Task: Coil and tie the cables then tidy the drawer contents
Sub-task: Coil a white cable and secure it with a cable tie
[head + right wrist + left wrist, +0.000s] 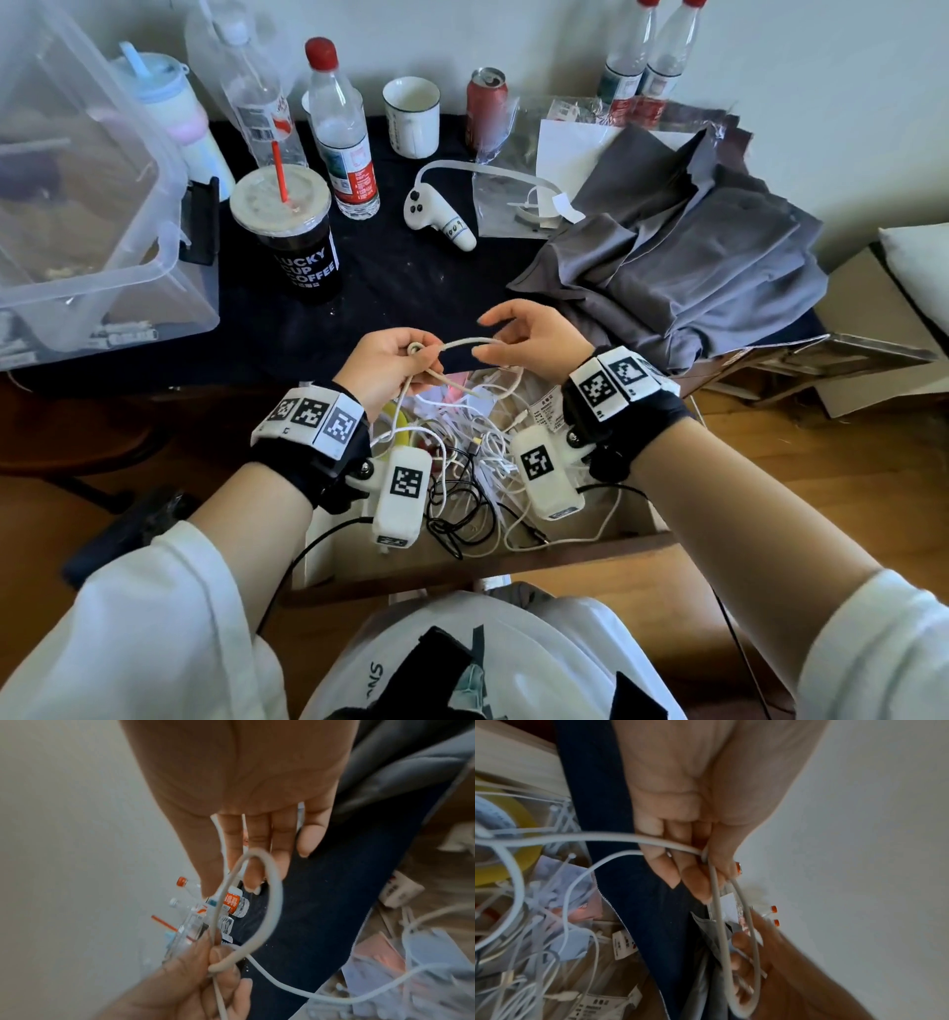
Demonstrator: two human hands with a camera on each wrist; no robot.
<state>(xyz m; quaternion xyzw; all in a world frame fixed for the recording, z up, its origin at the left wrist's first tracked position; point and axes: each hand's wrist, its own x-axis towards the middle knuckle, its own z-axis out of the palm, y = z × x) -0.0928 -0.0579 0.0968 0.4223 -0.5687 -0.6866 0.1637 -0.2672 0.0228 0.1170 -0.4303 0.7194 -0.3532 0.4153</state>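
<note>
A cream cable (462,343) hangs in the air above the open wooden drawer (462,570). My left hand (395,360) pinches the cable where it crosses itself, so a loop stands out to the right. My right hand (513,334) has its fingers straight inside the far end of that loop. The left wrist view shows the loop (721,933) running from my left hand (706,866) down round the right fingers (752,963). The right wrist view has the loop (275,902) in front of my open right hand (257,852). The cable's tail drops into a tangle of white and black cables (477,462).
On the dark tabletop stand a black coffee cup (292,241), water bottles (344,133), a mug (411,115), a red can (485,103) and a white controller (436,216). A clear plastic box (102,205) is at the left, grey cloth (693,257) at the right. A yellow tape roll (505,841) lies in the drawer.
</note>
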